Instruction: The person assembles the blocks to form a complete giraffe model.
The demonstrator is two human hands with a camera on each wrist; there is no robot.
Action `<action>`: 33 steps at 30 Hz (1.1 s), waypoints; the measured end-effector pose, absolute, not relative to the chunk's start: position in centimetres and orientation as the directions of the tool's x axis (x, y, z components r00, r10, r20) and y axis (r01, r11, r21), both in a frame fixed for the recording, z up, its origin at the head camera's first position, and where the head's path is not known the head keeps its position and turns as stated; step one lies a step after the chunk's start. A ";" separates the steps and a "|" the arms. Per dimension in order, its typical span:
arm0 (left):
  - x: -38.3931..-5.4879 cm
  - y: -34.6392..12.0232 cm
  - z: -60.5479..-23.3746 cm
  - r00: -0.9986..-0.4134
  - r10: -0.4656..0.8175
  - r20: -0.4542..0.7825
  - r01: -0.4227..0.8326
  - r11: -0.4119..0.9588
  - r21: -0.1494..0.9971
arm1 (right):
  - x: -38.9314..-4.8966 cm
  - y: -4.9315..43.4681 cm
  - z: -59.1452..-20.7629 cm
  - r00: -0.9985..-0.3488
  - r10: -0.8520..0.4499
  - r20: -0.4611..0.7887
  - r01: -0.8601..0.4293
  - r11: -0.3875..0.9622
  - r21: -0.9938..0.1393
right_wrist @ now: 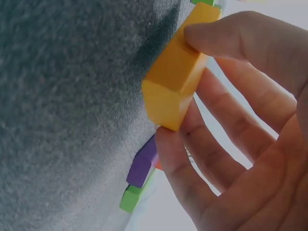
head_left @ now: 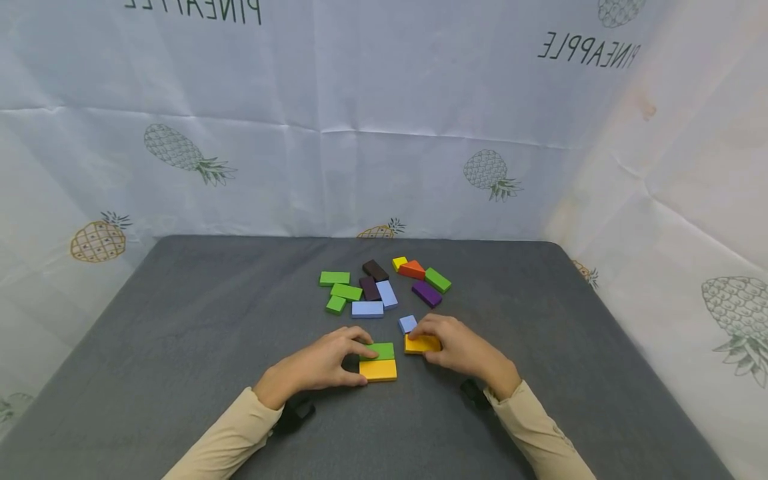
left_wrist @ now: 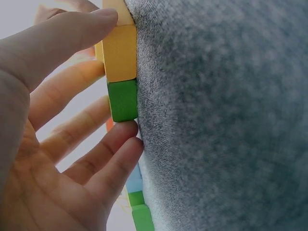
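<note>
My left hand [head_left: 327,357] holds a pair of flat blocks lying side by side on the table, a yellow block [head_left: 379,371] in front and a green block [head_left: 385,350] behind it. In the left wrist view the thumb lies against the yellow block [left_wrist: 120,54], while fingertips touch the green block [left_wrist: 123,100]. A second yellow block [head_left: 421,345] is pinched by my right hand [head_left: 462,347], just right of that pair. The right wrist view shows this yellow block [right_wrist: 175,72] tilted between thumb and fingers. Right behind it lies a small light-blue block [head_left: 407,324].
Further back on the grey table [head_left: 240,300] lie green blocks [head_left: 346,293], dark blocks [head_left: 375,270], light-blue blocks [head_left: 367,309], a purple block [head_left: 427,294], an orange triangular block [head_left: 412,269] and a small yellow block [head_left: 399,263]. A pineapple-print cloth [head_left: 390,87] hangs behind the table.
</note>
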State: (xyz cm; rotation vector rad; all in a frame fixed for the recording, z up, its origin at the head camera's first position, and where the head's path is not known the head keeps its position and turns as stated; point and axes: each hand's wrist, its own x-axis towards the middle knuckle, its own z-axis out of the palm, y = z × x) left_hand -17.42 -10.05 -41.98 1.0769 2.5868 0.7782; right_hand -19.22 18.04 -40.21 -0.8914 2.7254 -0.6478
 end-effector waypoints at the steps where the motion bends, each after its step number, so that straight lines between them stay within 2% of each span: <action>1: -17.4 -10.0 -42.0 -0.702 0.712 -0.010 0.590 0.588 0.553 | -19.2 17.9 -40.2 -0.797 -0.600 -0.064 -0.508 0.724 -0.467; 9: -17.5 -9.9 -41.9 -0.706 0.708 -0.023 0.587 0.602 0.541 | -18.8 17.3 -40.3 -0.779 -0.614 -0.123 -0.496 0.725 -0.478; 26: -17.5 -10.1 -41.6 -0.711 0.702 -0.045 0.568 0.610 0.552 | -18.4 16.8 -40.3 -0.690 -0.714 -0.118 -0.550 0.623 -0.557; 33: -17.6 -10.2 -41.5 -0.708 0.704 -0.061 0.558 0.610 0.563 | -18.3 16.5 -40.3 -0.682 -0.719 -0.134 -0.544 0.621 -0.564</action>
